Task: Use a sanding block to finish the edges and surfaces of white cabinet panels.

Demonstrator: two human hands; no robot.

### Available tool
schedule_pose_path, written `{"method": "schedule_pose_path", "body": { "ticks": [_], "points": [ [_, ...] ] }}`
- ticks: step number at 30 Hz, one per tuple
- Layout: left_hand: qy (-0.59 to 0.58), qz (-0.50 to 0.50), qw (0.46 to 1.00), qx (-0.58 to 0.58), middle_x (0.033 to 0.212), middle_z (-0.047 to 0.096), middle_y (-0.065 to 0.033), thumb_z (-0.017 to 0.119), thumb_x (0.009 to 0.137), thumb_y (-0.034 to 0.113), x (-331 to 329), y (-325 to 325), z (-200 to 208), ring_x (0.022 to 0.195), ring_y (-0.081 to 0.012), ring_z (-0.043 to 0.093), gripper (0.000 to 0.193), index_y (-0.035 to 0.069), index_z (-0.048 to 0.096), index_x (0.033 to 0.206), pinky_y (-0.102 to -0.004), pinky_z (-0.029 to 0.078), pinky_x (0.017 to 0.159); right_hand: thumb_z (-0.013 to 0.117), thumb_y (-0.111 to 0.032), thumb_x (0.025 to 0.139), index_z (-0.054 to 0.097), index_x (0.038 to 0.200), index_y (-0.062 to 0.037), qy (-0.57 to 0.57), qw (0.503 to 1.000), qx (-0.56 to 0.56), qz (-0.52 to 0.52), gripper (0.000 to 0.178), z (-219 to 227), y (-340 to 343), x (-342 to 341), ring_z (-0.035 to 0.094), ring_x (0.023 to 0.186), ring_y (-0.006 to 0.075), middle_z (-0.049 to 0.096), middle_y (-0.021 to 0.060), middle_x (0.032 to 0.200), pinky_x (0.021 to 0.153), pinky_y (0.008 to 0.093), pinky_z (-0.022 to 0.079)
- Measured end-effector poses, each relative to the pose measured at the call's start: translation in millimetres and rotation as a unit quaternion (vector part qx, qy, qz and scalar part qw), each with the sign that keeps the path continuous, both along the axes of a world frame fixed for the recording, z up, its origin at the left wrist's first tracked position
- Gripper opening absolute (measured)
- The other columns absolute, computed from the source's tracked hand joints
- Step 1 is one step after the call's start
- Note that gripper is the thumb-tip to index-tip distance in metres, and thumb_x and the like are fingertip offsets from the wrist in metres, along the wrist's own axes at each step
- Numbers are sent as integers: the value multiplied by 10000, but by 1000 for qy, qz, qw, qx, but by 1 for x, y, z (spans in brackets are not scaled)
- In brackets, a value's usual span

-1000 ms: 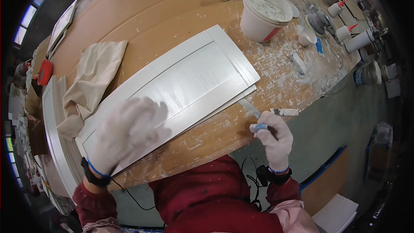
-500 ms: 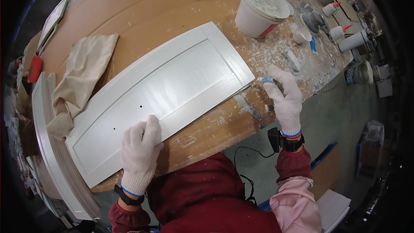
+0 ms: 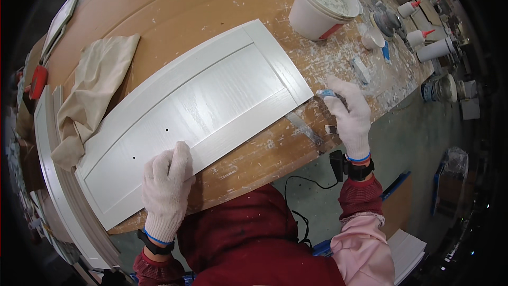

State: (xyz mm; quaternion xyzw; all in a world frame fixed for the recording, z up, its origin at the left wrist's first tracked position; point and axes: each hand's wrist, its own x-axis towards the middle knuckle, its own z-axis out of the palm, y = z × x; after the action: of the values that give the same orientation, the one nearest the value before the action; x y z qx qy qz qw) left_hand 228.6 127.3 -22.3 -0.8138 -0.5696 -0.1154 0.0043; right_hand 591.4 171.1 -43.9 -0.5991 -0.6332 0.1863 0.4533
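Note:
A white cabinet door panel (image 3: pixel 214 92), with a recessed centre and two small dark holes, lies slanted across the table. Gloved in white, my left hand (image 3: pixel 168 193) grips its near edge toward the left, fingers on top and the thumb side hidden. Just off the panel's right corner, my right hand (image 3: pixel 350 116), also gloved, pinches a small blue-and-white piece (image 3: pixel 325 93) between thumb and fingers. What kind of piece it is cannot be made out. Beside that hand, a flat scraper-like strip (image 3: pixel 304 128) lies on the table.
A white bucket of pale paste (image 3: pixel 324 8) stands beyond the panel, near a small cup (image 3: pixel 373 38) and red-tipped bottles (image 3: pixel 419 38). A beige cloth (image 3: pixel 98 90) lies at the left, above stacked white panels (image 3: pixel 66 180). The brown table (image 3: pixel 243 164) ends close to my body.
The view has shifted slightly, so the panel and left hand appear a little further left. My right hand stays by the panel's corner, the small piece turned slightly.

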Motion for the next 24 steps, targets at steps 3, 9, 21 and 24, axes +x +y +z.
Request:
{"method": "schedule_pose_path", "body": {
  "ticks": [3, 9, 21, 24],
  "points": [
    [-1, 3, 1000, -4, 1068, 558, -47, 817, 579, 9, 0, 1, -1, 939, -271, 568, 767, 167, 559, 1284, -372, 519, 806, 673, 65, 825, 644, 1201, -38, 66, 997, -29, -8, 391, 3, -1, -7, 628, 950, 197, 630, 100, 1100, 830, 279, 506],
    [-5, 9, 1000, -10, 1058, 571, -46, 809, 631, 31, 1, 0, 4, 946, -275, 570, 699, 170, 571, 1272, -379, 515, 810, 667, 68, 834, 647, 1194, -27, -24, 1000, 8, -10, 374, -4, 3, -4, 629, 941, 179, 636, 95, 1085, 830, 278, 505],
    [-3, -29, 995, 94, 937, 560, -21, 725, 749, 42, 1, 4, -6, 844, -223, 580, 417, 127, 646, 1150, -343, 504, 716, 645, 62, 862, 632, 1227, -16, 53, 997, -26, -49, 374, 2, -3, 4, 589, 886, 128, 610, 63, 1061, 774, 248, 496],
    [-5, -38, 997, 61, 941, 556, -24, 725, 744, 36, -3, -8, -1, 847, -223, 574, 430, 110, 635, 1159, -340, 491, 723, 642, 57, 867, 630, 1231, -16, 80, 995, -45, -41, 371, 15, -5, 4, 593, 905, 123, 610, 58, 1077, 778, 248, 498]
  ]
}}
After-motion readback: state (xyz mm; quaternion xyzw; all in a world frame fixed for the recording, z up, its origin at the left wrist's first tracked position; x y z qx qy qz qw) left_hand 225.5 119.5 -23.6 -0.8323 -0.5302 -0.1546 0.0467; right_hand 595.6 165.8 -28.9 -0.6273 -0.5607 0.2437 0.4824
